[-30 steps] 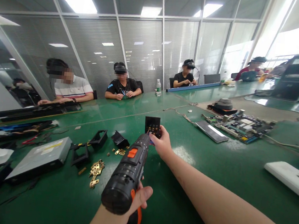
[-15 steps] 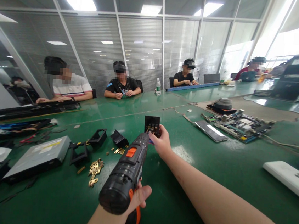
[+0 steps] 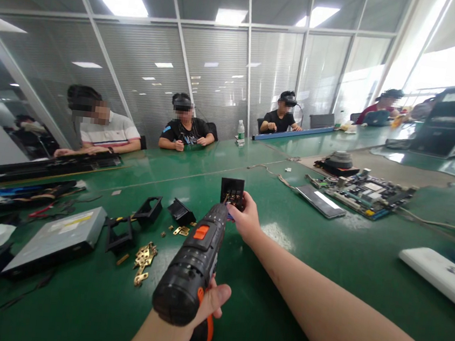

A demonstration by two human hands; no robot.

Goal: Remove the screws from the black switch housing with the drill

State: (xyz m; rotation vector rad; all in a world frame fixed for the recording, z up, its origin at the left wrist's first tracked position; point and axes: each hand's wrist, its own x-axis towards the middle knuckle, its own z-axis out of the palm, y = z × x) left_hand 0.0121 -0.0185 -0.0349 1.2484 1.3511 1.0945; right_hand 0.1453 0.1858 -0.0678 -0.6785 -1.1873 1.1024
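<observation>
My left hand (image 3: 212, 299) is wrapped around the grip of a black cordless drill (image 3: 191, 264) with an orange switch on top. The drill points forward, and its tip meets a small black plastic part with brass terminals (image 3: 233, 187). That part is pinched in my right hand (image 3: 247, 218), upright just above the green table, its flat plate standing at the back. The drill's nose hides where the bit touches. Left of the drill lie a pile of brass strips (image 3: 145, 259) and several black plastic frames (image 3: 148, 209).
A silver disc drive (image 3: 57, 239) and tangled cables are at the left. To the right are a circuit board (image 3: 371, 191), a flat grey pack (image 3: 321, 201), a white device (image 3: 439, 277) and a computer case (image 3: 452, 118). Several people sit across the table (image 3: 316, 332).
My hands, the drill and the black part are almost where they were, shifted very slightly in view. Across the table, one person's hand beside the blue bar has moved.
</observation>
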